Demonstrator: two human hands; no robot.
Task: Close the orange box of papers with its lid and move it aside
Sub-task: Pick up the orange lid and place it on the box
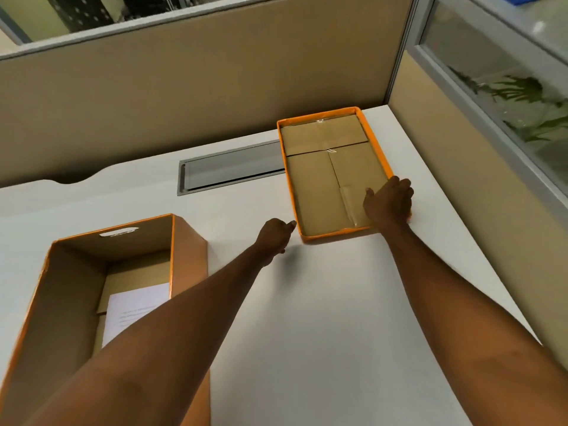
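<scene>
R hand (388, 202) gripped the near-right corner of the upturned lid (310, 176), thumb inside the rim, fingers outside. L hand (276, 233) was loosely curled, empty, just off the lid's near-left corner. Open orange box (37, 305) w/ papers (135, 305) sat well to its left, near side.

No text can be read. A white sheet (135, 312) inside the box (46, 302), lower left of the frame, bears a few faint printed lines, too blurred to make out. The lid (325, 179), upper right of centre, shows no label or brand.
</scene>
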